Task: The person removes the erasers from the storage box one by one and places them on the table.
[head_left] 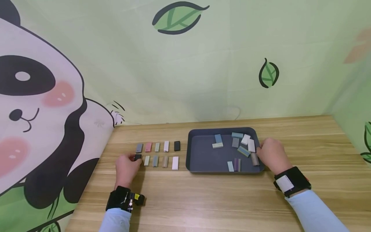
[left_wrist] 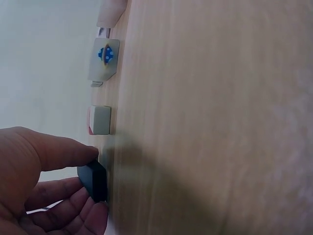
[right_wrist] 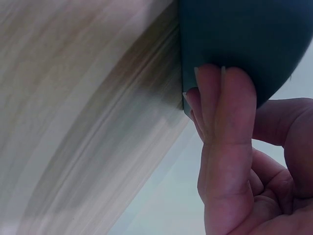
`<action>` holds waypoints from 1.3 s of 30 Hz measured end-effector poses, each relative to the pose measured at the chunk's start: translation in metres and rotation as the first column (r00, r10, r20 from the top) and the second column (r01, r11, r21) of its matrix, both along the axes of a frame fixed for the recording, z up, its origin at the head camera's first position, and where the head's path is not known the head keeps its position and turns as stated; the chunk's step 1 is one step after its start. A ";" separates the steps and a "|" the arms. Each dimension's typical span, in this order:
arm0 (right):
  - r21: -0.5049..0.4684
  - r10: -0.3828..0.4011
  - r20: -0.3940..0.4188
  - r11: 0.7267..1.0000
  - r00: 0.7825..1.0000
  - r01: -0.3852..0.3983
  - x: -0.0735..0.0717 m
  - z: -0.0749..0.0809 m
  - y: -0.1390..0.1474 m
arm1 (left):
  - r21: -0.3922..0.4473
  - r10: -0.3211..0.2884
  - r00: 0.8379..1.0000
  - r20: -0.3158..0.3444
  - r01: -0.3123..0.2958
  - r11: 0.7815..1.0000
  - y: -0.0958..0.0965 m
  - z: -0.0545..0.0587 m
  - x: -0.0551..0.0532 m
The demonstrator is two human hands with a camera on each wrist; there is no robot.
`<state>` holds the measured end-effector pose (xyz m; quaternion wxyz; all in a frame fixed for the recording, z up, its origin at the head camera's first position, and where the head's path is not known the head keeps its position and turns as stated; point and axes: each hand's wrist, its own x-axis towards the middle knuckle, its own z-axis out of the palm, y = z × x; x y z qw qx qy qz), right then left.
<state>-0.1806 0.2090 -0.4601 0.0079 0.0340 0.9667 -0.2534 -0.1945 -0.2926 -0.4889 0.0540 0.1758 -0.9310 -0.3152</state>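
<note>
My left hand (head_left: 126, 168) pinches a small black eraser (left_wrist: 94, 179) between thumb and fingers, at the left end of the front of two rows. The eraser is at the wood surface. Beside it in that row lie a pale green eraser (head_left: 147, 160), a blue-grey one (head_left: 155, 161), a brownish one (head_left: 165, 161) and a white one (head_left: 175, 163). My right hand (head_left: 273, 155) grips the right wall of a dark blue-grey tray (head_left: 200, 154); in the right wrist view its fingers press the tray's outer side (right_wrist: 220, 39) and the thumb lies behind.
The back row holds a grey (head_left: 139, 148), a pink (head_left: 148, 147), a pale green (head_left: 157, 147), a white (head_left: 166, 146) and a black eraser (head_left: 177, 146). Several loose erasers, including a purple one (head_left: 236, 164), lie in the tray. A printed cloth (head_left: 203, 80) stands behind the table (head_left: 214, 199).
</note>
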 end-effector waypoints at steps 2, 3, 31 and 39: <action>-0.006 -0.003 0.004 1.000 1.000 0.003 0.000 0.000 0.000 | 0.005 0.004 1.000 0.004 -0.004 1.000 -0.001 -0.001 -0.001; -0.007 -0.003 0.005 1.000 1.000 0.003 0.000 0.000 0.000 | 0.008 0.005 1.000 0.008 -0.005 1.000 -0.001 -0.001 -0.001; 0.010 0.011 -0.010 1.000 1.000 -0.011 0.000 0.002 0.000 | -0.074 -0.022 0.999 0.036 0.024 0.997 0.006 0.010 0.006; 0.019 0.009 0.016 1.000 1.000 -0.009 -0.001 0.002 -0.001 | -0.160 -0.092 0.995 -0.044 0.084 0.984 0.029 0.035 0.008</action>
